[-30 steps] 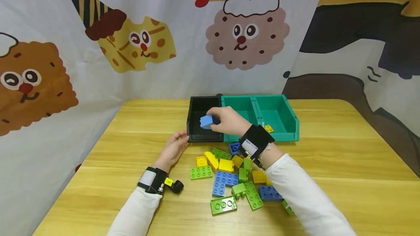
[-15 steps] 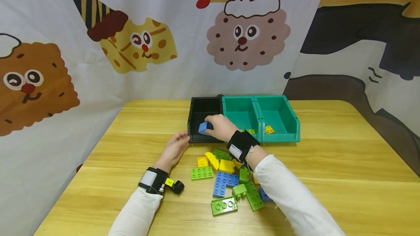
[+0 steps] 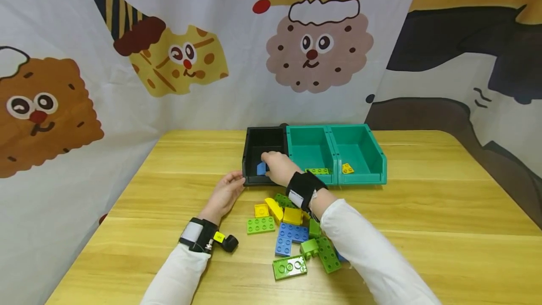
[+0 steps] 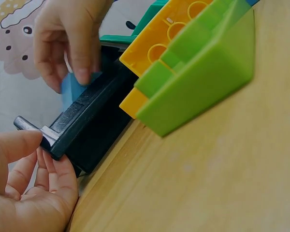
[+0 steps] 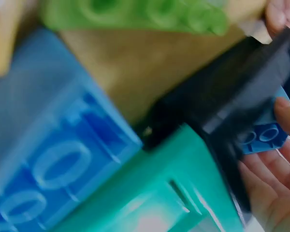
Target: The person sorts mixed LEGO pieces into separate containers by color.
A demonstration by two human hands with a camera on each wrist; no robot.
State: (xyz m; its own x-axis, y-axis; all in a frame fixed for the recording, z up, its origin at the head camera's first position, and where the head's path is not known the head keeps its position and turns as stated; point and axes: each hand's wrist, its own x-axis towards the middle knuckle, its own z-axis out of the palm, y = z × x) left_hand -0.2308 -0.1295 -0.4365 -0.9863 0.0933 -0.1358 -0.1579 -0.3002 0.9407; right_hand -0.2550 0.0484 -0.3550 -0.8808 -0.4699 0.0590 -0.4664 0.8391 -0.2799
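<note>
My right hand [image 3: 280,167] holds a blue toy brick [image 3: 260,169] low inside the black bin [image 3: 250,147], just behind its front wall. In the right wrist view, thumb and fingers grip the blue brick [image 5: 267,137], its hollow underside showing. My left hand [image 3: 224,194] is at the bin's front left corner. Seen from the left wrist, the thumb [image 4: 21,145] lies on the black rim while the other fingers sit below it, pinching the corner.
Two green bins [image 3: 309,135] adjoin the black one; the middle bin holds a green brick [image 3: 317,171], the right one a yellow piece [image 3: 347,168]. Several green, yellow and blue bricks [image 3: 292,232] lie loose before the bins. A patterned cloth [image 3: 237,51] hangs behind the table.
My right hand has lowered the blue brick into the black bin, moving slightly left and toward the front wall. The left hand has stayed at the corner.
</note>
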